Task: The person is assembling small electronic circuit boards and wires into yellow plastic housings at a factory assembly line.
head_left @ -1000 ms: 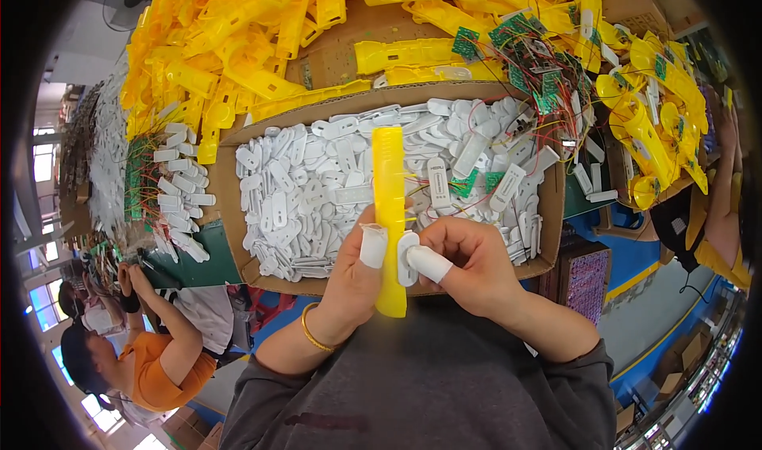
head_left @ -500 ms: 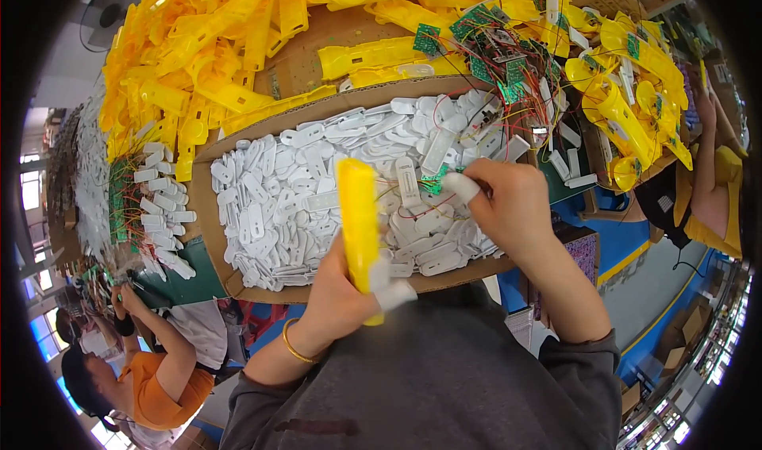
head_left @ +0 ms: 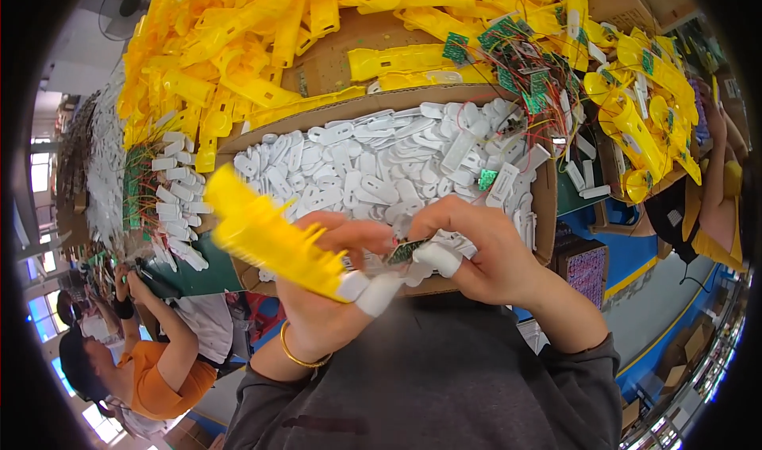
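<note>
My left hand grips a yellow plastic housing, tilted to the upper left, with ribs showing along its inside. A white piece shows at its lower end, by my white-wrapped left thumb. Close beside it, my right hand pinches a small green circuit board between forefinger and wrapped thumb. The left fingertips reach the board too, and some of it is hidden. Both hands are over the near side of a cardboard box full of white plastic parts.
Yellow housings are heaped behind the box. A tangle of wired circuit boards lies at its far right corner, with more yellow housings beyond. On the left, white wired pieces rest on a green surface. Co-workers sit left and right.
My right hand has come from the box's right side toward my left, bringing the circuit board. The yellow housing has swung from near upright to tilted leftward. My view has shifted slightly.
</note>
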A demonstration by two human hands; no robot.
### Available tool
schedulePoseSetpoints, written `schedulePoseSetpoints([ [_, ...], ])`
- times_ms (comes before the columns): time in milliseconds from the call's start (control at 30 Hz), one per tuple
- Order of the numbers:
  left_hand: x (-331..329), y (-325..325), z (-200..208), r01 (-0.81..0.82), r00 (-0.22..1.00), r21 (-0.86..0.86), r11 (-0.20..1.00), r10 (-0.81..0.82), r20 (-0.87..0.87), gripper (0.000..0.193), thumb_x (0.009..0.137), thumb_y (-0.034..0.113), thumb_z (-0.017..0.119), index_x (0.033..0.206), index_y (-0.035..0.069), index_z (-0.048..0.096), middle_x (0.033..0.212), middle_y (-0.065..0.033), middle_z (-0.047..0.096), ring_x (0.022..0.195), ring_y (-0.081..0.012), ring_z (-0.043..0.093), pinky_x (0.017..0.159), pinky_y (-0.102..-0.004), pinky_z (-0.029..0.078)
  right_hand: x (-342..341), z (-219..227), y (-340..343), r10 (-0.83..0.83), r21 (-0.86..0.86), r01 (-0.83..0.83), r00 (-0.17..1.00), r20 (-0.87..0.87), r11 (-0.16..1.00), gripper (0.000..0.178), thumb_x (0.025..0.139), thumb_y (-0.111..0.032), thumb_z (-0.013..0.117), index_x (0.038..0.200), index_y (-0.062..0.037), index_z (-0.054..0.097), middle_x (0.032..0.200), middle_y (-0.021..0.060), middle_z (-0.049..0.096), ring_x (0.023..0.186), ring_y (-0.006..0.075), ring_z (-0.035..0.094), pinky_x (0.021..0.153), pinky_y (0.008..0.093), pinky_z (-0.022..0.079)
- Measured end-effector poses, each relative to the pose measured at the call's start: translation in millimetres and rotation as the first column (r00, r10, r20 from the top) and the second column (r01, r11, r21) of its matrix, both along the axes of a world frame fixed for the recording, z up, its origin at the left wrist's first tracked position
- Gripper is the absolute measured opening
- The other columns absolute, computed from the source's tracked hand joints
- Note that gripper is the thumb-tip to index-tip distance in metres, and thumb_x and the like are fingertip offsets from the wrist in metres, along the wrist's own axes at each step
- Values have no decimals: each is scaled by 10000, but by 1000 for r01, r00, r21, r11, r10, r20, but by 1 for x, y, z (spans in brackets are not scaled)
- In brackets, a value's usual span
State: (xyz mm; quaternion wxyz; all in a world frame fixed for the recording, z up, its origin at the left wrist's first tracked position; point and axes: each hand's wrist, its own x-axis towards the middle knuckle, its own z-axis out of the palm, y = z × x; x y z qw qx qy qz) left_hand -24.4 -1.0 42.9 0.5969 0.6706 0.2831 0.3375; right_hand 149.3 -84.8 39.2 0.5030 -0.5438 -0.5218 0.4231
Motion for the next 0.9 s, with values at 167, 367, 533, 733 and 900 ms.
schedulePoseSetpoints([
  [167,-1,1,-11,-22,999,-267,963,34,39,601,675,-27,704,1171,20,367,957,-83,615,821,-112,578,706,-237,472,-8,-11,6,19,260,-53,991,132,964,447,623,85,599,1058,-17,593,878,103,604,741,251,595,667,305,471],
  [367,13,-3,-5,-51,991,-461,886,103,90,555,698,-66,672,1151,16,361,980,-120,619,821,-147,605,715,-267,490,-15,-27,3,-357,457,159,849,390,875,472,602,104,611,1058,-21,623,801,89,583,663,205,574,536,268,449],
  [533,18,-1,-10,-64,988,-546,835,129,81,522,706,-71,656,1133,21,369,946,-126,626,802,-152,609,704,-269,486,-11,-24,-2,-406,369,236,767,497,899,437,609,85,633,1034,-15,631,737,83,559,581,199,535,494,289,429],
  [733,18,4,-20,-55,996,-538,841,85,31,464,745,-64,606,1138,39,380,883,-90,594,768,-150,595,699,-267,480,-8,-21,-5,-415,444,198,780,468,874,388,621,55,677,1001,-2,625,719,74,574,597,197,541,493,286,422],
  [900,23,3,-19,143,947,-906,399,211,243,511,920,430,440,1238,35,383,1098,-82,515,865,-178,565,736,-321,481,-6,-11,-1,-352,423,187,865,357,887,396,592,-24,752,968,-20,630,706,50,583,613,191,536,530,281,415],
])
